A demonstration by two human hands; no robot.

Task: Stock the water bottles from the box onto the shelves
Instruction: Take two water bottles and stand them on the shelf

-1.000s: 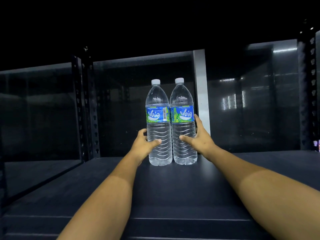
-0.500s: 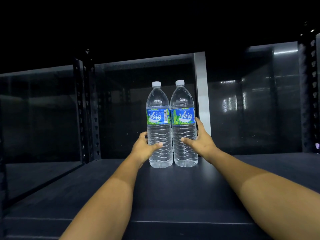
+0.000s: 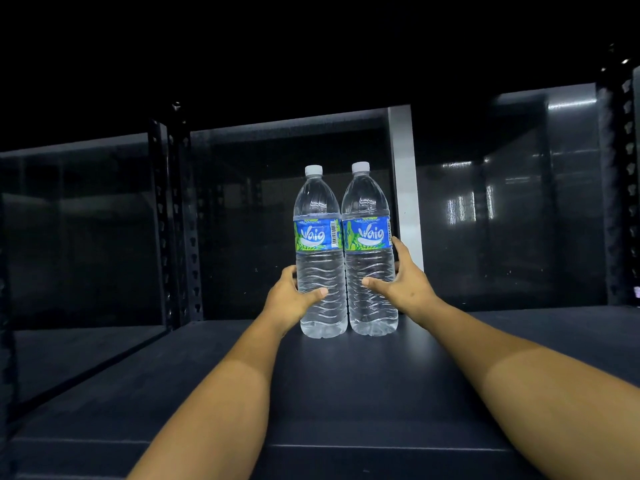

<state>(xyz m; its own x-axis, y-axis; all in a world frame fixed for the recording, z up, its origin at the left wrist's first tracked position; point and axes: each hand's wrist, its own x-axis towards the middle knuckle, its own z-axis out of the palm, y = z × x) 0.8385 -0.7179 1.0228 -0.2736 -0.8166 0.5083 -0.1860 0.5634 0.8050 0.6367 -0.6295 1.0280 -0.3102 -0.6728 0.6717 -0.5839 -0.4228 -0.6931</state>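
Bottles stand upright side by side, touching, near the middle of a dark shelf (image 3: 346, 393). The left hand (image 3: 289, 299) grips the left bottle (image 3: 320, 268) low on its ribbed body, thumb across the front. The right hand (image 3: 403, 282) grips the right bottle (image 3: 370, 265), thumb in front and fingers round its far side up to the blue label. Behind them rise a pale post (image 3: 403, 188) and black perforated uprights (image 3: 178, 220).

I count two clear plastic water bottles with white caps and blue-green labels, left bottle (image 3: 320, 258) and right bottle (image 3: 370, 254). They stand on one black shelf board (image 3: 346, 393). My two bare hands, left hand (image 3: 289, 299) and right hand (image 3: 403, 282), make a pair too.
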